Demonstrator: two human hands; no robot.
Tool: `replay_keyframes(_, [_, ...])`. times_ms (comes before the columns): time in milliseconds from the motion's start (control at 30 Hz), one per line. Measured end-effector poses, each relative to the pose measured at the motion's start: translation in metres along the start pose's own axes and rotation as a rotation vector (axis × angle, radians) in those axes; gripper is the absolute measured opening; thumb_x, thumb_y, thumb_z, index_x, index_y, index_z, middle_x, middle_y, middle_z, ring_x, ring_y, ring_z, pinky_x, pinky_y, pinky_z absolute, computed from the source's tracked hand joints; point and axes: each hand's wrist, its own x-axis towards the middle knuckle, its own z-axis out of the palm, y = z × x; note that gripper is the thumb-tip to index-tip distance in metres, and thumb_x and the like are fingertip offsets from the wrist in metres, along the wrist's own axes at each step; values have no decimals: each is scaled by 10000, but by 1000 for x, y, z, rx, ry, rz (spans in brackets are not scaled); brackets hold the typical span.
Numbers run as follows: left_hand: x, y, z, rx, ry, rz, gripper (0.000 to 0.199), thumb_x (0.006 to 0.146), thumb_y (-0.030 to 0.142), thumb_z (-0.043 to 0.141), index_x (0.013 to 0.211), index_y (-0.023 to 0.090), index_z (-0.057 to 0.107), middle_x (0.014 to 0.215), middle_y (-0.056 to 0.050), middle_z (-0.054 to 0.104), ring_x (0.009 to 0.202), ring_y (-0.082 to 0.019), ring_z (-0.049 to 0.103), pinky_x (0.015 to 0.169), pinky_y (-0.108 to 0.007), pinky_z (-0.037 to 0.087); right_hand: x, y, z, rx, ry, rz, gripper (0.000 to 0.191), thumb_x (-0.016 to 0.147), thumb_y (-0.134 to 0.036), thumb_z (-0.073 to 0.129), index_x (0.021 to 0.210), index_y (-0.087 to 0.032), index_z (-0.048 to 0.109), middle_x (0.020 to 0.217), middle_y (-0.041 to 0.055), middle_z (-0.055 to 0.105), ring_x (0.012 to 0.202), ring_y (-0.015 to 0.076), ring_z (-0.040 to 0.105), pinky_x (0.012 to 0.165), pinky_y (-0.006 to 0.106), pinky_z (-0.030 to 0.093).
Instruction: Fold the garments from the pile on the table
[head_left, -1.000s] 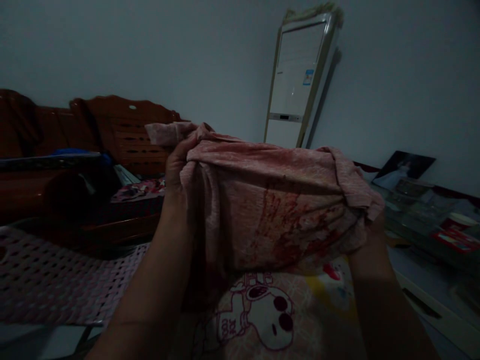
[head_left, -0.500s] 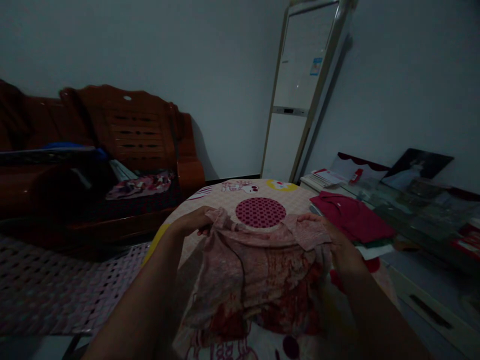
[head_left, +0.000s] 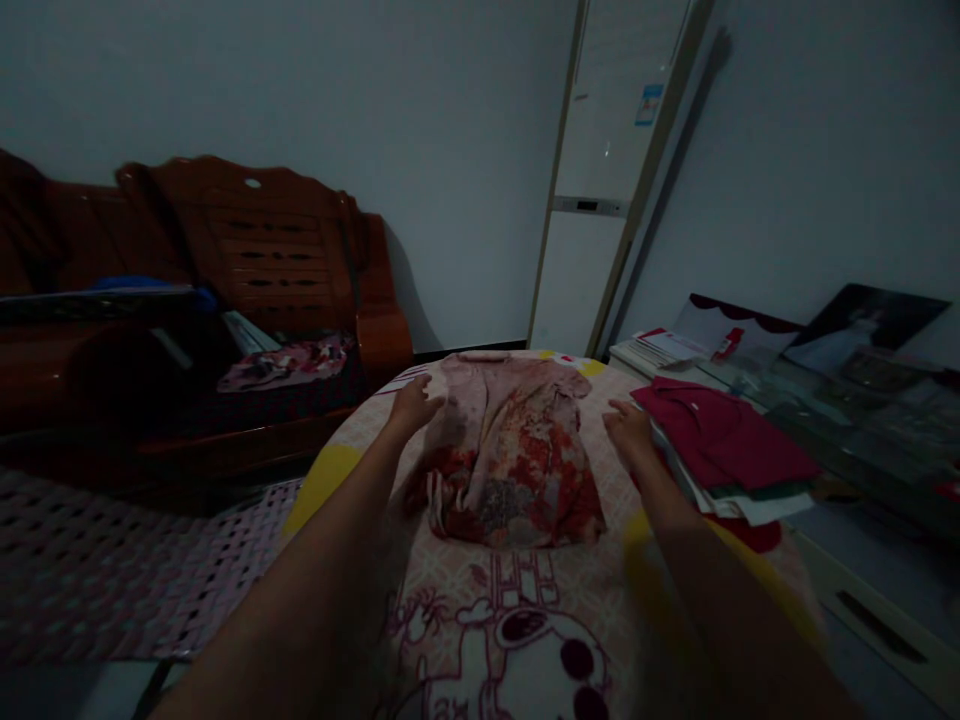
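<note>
A pale pink short-sleeved shirt (head_left: 510, 440) with a red and grey print lies spread on the patterned tablecloth (head_left: 465, 600), its collar towards the far edge and its hem nearer me, with creases along the left side. My left hand (head_left: 414, 405) is just left of the shirt, fingers apart and holding nothing. On the other side, my right hand (head_left: 628, 428) hovers between the shirt and a stack of folded clothes, its fingers also apart. A dark pink folded garment (head_left: 724, 430) tops that stack.
Left of the table are a woven chair (head_left: 135, 570) and a wooden sofa (head_left: 270, 250) with cloth on its seat. A glass-topped cabinet (head_left: 847, 430) holding papers and a framed picture (head_left: 862, 325) stands right. Behind rises a tall air conditioner (head_left: 585, 270).
Both hands have let go of the shirt. It was held up by its shoulders and now lies flat, farther back on the table, covering the dark pink circle on the tablecloth.
</note>
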Motion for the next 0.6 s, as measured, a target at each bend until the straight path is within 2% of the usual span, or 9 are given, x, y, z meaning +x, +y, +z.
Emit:
replay_keyframes(67, [-21,-15,3,96,-51,-54,419,775,266,646,1164,113,648,1141,-161,695,978,-267,660,799,-309,481,-29,13,-7,-37,-94,152,147,719,-231,573,816,-163,659,585,29,650,452,147,569,443,243,445])
replay_keyframes(100, [-31,-21,3,137,-68,-72,382,767,286,644,1106,114,679,1070,-153,718,954,-273,665,775,-304,478,-44,17,-10,-63,-172,189,103,747,-254,569,740,-171,630,521,12,611,388,131,521,396,231,398])
replay_keyframes(200, [-56,-32,2,181,-82,-78,255,759,316,612,905,147,735,908,-116,747,866,-257,674,689,-274,450,-79,20,-20,-163,-336,179,217,782,-288,597,595,-191,545,439,-9,562,317,105,466,356,206,320])
replay_keyframes(300, [-74,-32,0,169,-154,-56,218,749,357,609,738,177,733,784,-99,742,781,-242,668,613,-263,403,-102,17,-27,-277,-449,82,338,797,-309,617,495,-195,515,388,0,540,306,103,460,363,209,306])
replay_keyframes(367, [-83,-28,-1,170,-202,-52,242,743,401,619,672,191,718,719,-96,727,739,-241,661,588,-266,377,-112,15,-29,-314,-488,35,378,806,-322,622,464,-194,523,366,0,523,307,94,449,371,206,296])
replay_keyframes(467, [-95,-23,-3,197,-236,-71,284,742,436,615,590,206,680,629,-84,686,683,-236,644,573,-272,348,-124,13,-30,-340,-517,43,398,811,-367,630,463,-190,550,358,-2,510,304,91,437,369,209,283])
replay_keyframes(600, [-107,-24,-6,151,-212,-72,303,738,434,599,542,205,631,570,-59,635,635,-220,606,566,-277,330,-134,10,-31,-331,-496,27,318,753,-316,690,496,-177,565,366,-12,514,321,88,447,369,197,289])
